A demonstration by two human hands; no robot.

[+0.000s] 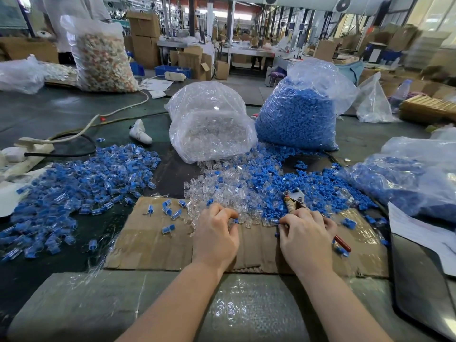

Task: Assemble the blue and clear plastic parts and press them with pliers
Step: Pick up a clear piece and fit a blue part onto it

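While my right hand grips the red-handled metal pliers, my left hand pinches a small blue plastic part beside the loose clear plastic caps on cardboard. Picking step; next, mate halves.

A white power strip lies far left, and a sack of pale scraps stands behind it.

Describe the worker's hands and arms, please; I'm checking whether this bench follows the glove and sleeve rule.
Both are bare. The left hand and right hand wear no gloves, and no ring, watch or bracelet shows. Both forearms are uncovered down to the bottom edge of the picture, so no sleeve is in view. No tape, bandage or marking shows on either.
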